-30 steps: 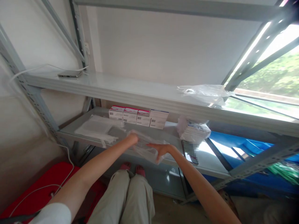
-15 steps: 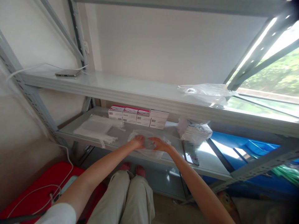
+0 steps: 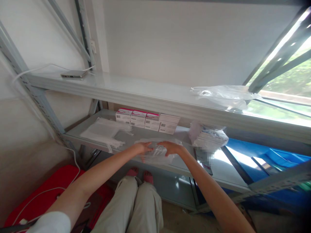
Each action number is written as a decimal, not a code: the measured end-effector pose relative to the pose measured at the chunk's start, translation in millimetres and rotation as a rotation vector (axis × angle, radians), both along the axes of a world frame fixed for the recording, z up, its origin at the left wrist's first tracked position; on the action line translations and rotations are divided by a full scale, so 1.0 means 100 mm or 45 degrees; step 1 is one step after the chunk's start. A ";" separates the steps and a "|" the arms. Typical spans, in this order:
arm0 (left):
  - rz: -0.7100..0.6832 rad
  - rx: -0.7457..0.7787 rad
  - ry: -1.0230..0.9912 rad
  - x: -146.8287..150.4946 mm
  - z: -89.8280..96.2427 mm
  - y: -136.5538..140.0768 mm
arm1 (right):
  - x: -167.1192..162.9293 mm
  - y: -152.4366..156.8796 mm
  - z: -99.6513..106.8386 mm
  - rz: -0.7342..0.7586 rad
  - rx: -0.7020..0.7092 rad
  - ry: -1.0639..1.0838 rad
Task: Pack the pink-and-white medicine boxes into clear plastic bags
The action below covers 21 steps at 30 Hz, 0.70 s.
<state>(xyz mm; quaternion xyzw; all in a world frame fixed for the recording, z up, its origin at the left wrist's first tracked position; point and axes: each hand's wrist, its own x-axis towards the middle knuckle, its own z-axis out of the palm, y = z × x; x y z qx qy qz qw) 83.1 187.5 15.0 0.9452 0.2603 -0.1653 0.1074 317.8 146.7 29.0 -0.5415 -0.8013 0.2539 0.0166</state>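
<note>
A clear plastic bag point(image 3: 159, 158) lies crumpled at the front of the lower shelf. My left hand point(image 3: 143, 149) rests on its left side, fingers stretched toward the middle and thumb apart. Against the right side is my right hand point(image 3: 171, 148), with thumb and fingers spread over the film. Behind the bag stand white and pink boxes point(image 3: 152, 124) in a row, stacked two high. A pile of flat white plastic bags point(image 3: 103, 131) lies to the left. On the right, a bundle in clear plastic point(image 3: 210, 136) sits behind a dark phone-like device point(image 3: 204, 163).
An upper shelf point(image 3: 136, 90) runs above my hands, bearing a thin grey device point(image 3: 74, 74) and a crumpled clear bag point(image 3: 223, 94). A metal post point(image 3: 279, 178) stands right, near blue bins point(image 3: 262, 158). A red case point(image 3: 46, 194) is at lower left.
My hands have spread a little farther apart over the plastic bag, and their fingers have straightened. The bag's film has shifted between them. The view has tilted slightly.
</note>
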 end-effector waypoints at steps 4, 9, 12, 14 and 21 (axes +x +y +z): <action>0.016 -0.108 0.018 0.00 0.12 0.06 | -0.09 -0.07 -0.04 0.083 -0.050 0.086; 0.082 -0.064 -0.069 -0.10 0.15 0.11 | 0.06 -0.10 -0.19 0.028 -0.083 0.046; 0.101 0.032 -0.135 -0.11 0.11 0.13 | 0.11 -0.09 -0.21 0.032 -0.100 0.072; 0.124 0.094 -0.171 -0.10 0.07 0.16 | 0.10 -0.07 -0.19 0.032 -0.123 0.095; 0.021 0.136 -0.275 -0.09 -0.14 0.35 | 0.03 -0.03 -0.10 0.038 -0.178 0.004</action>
